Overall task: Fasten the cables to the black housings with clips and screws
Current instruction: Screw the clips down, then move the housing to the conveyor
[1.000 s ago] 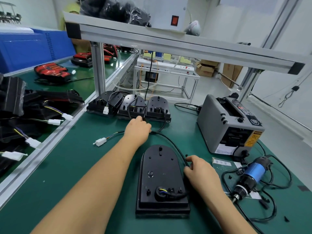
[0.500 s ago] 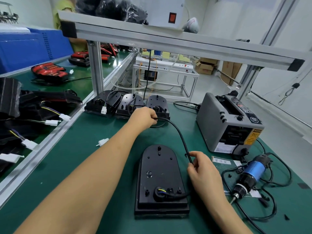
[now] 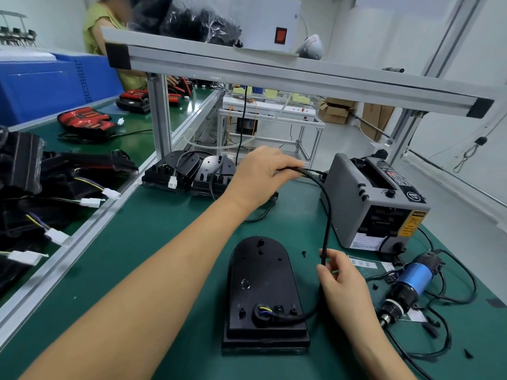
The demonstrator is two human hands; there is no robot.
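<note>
A black housing [image 3: 262,283] lies flat on the green table in front of me. Its black cable [image 3: 327,220] leaves a round port at the housing's near end, curves right and rises in an arc. My left hand [image 3: 263,171] grips the cable's far part, raised above the table near the back row of housings. My right hand [image 3: 338,281] pinches the cable beside the housing's right edge. A small black clip [image 3: 304,253] lies on the mat just right of the housing's top.
Several finished housings [image 3: 192,174] line the back by the frame post. A grey tape dispenser [image 3: 373,204] stands at right. A blue electric screwdriver [image 3: 406,289] with tangled cords lies near right. More housings with white plugs are piled at left [image 3: 41,193]. Another person sits far left.
My left hand has lifted and pulled the cable up and to the right, away from the table. The cable now arcs higher, and my right hand has slid along it near the housing's edge.
</note>
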